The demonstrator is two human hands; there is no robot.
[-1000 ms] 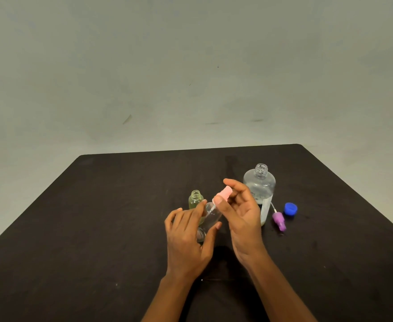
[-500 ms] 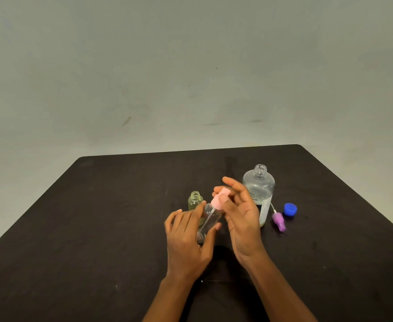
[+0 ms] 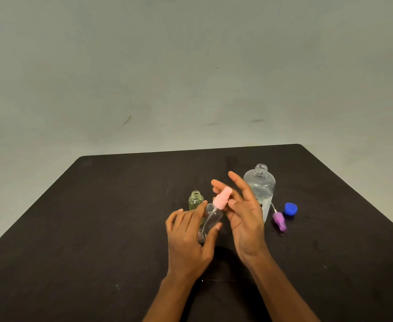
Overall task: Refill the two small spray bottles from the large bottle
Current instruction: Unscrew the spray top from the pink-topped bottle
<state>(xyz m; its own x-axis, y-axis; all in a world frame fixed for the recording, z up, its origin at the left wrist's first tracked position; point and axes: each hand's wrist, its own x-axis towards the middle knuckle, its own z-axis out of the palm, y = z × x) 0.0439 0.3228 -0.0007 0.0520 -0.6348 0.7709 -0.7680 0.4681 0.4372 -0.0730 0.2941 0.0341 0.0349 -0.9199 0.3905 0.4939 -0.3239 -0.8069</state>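
Right hand looser, large bottle behind

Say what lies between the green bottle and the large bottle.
Head view: the clear bottle, held tilted in the left hand, its pink sprayer, and the right hand at that sprayer.

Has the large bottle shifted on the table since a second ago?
No. The large bottle stands where it did, with the same gap to the blue cap lying right of it.
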